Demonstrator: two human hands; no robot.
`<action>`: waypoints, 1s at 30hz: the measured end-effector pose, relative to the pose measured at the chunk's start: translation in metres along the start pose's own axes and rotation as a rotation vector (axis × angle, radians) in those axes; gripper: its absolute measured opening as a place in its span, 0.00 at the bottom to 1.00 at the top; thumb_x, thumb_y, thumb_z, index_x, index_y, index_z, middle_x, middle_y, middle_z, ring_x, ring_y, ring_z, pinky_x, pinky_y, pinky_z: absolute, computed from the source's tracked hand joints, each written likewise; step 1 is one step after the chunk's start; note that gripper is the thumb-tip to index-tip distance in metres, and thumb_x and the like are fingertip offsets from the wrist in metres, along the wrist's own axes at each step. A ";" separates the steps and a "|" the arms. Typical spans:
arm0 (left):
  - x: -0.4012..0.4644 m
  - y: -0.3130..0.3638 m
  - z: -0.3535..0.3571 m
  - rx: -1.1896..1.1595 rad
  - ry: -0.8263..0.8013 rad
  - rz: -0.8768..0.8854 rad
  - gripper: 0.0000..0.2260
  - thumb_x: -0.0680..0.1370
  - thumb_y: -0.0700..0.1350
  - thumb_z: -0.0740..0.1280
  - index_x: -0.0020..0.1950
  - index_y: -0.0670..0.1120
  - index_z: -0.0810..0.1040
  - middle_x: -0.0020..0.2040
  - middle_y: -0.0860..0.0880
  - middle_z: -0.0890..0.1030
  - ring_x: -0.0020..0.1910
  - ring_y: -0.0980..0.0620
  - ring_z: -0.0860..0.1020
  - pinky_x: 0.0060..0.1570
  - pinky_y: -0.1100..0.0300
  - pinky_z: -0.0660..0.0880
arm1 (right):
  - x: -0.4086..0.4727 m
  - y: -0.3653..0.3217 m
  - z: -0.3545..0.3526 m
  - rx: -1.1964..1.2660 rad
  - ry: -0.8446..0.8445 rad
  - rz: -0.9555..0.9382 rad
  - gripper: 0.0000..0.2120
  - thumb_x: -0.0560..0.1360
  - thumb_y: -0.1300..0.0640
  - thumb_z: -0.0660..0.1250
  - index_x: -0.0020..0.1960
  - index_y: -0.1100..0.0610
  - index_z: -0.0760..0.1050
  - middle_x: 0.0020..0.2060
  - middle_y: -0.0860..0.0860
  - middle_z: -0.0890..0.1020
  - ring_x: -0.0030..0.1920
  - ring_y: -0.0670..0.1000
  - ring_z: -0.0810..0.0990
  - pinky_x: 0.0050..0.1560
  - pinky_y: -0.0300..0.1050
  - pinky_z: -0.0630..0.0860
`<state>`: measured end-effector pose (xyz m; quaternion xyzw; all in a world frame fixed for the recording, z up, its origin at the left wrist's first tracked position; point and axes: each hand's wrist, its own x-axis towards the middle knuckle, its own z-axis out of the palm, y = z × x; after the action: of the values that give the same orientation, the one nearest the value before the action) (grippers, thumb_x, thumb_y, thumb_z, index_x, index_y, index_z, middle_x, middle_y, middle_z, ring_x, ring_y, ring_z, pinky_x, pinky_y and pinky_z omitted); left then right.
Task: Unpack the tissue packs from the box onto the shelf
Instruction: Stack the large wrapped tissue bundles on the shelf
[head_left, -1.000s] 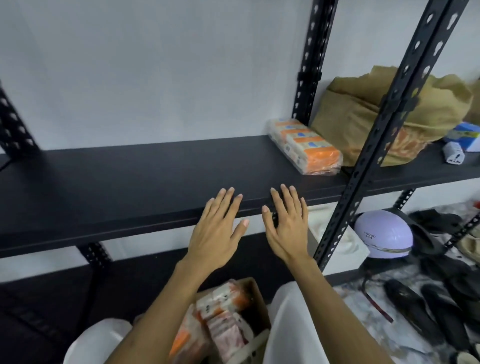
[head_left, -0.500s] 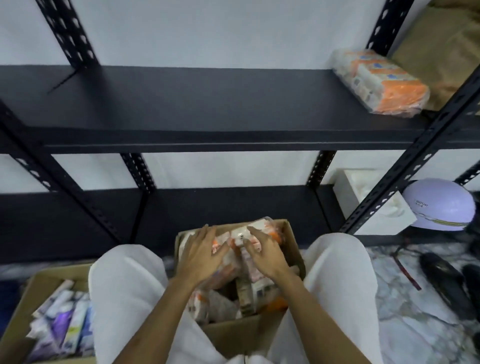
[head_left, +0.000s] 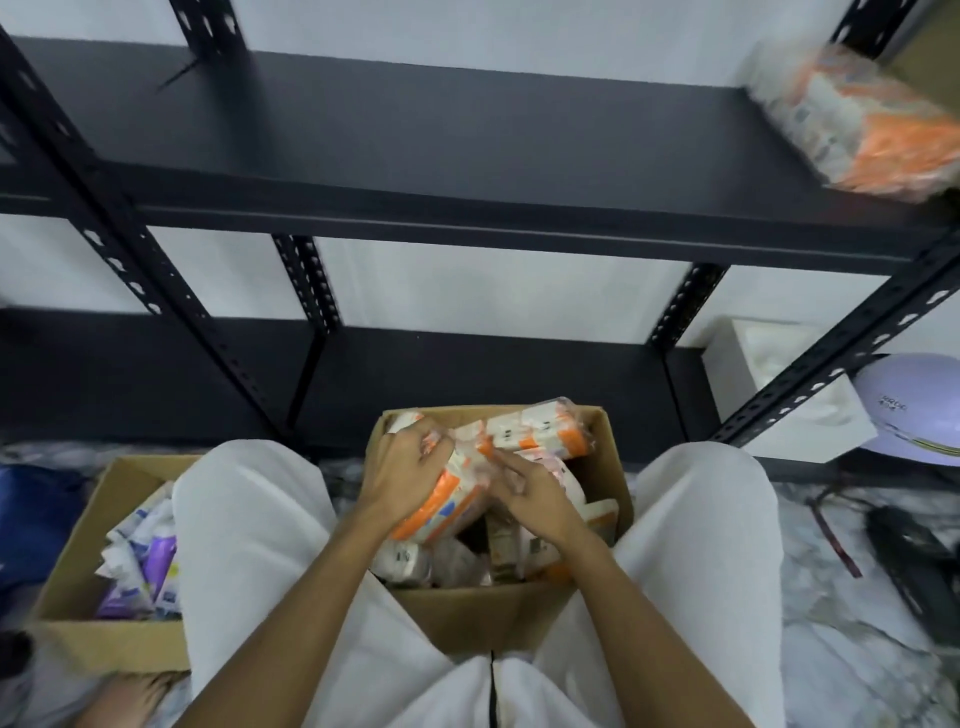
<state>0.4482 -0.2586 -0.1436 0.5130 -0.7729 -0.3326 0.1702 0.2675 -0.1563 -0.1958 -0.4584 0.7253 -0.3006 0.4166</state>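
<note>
Tissue packs, one being gripped in the box

Black shelf carries one tissue pack at right. Between my knees, the cardboard box holds more. My left hand grips an orange-ended pack; my right hand rests half-curled against it.

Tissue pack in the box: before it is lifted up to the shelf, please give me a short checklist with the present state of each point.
1. Left hand grips the orange pack: ok, fingers curl over its top.
2. Right hand holds the same pack: cannot tell, its fingers lie against the wrapping, blurred.
3. Pack free of the others in the box: not ok, another pack lies against it.
4. Free room on the shelf: ok, a wide bare stretch lies left of the placed pack.
5. Path upward open: ok, nothing hangs between the box and the shelf edge.
</note>
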 end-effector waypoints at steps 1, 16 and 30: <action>-0.001 0.004 -0.005 -0.020 0.003 0.027 0.10 0.80 0.56 0.64 0.49 0.53 0.82 0.43 0.56 0.81 0.45 0.54 0.79 0.45 0.55 0.76 | -0.002 -0.003 -0.006 0.032 0.010 -0.008 0.27 0.80 0.46 0.67 0.76 0.48 0.67 0.73 0.45 0.72 0.72 0.48 0.70 0.69 0.41 0.70; 0.025 0.105 -0.141 -0.599 -0.024 0.167 0.13 0.83 0.43 0.63 0.42 0.45 0.84 0.42 0.46 0.85 0.40 0.47 0.84 0.43 0.54 0.78 | -0.046 -0.046 -0.091 0.338 0.373 -0.305 0.27 0.72 0.59 0.77 0.68 0.50 0.73 0.66 0.50 0.76 0.63 0.52 0.80 0.56 0.49 0.82; 0.087 0.212 -0.148 -1.187 0.236 0.323 0.16 0.79 0.54 0.65 0.58 0.44 0.79 0.58 0.44 0.84 0.53 0.46 0.84 0.49 0.50 0.82 | -0.010 -0.220 -0.280 0.175 0.934 -0.504 0.31 0.74 0.60 0.76 0.72 0.51 0.67 0.63 0.53 0.79 0.60 0.50 0.81 0.58 0.47 0.80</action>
<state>0.3575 -0.3344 0.1023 0.2410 -0.5003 -0.6162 0.5585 0.1143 -0.2201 0.1194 -0.3996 0.6731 -0.6224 0.0011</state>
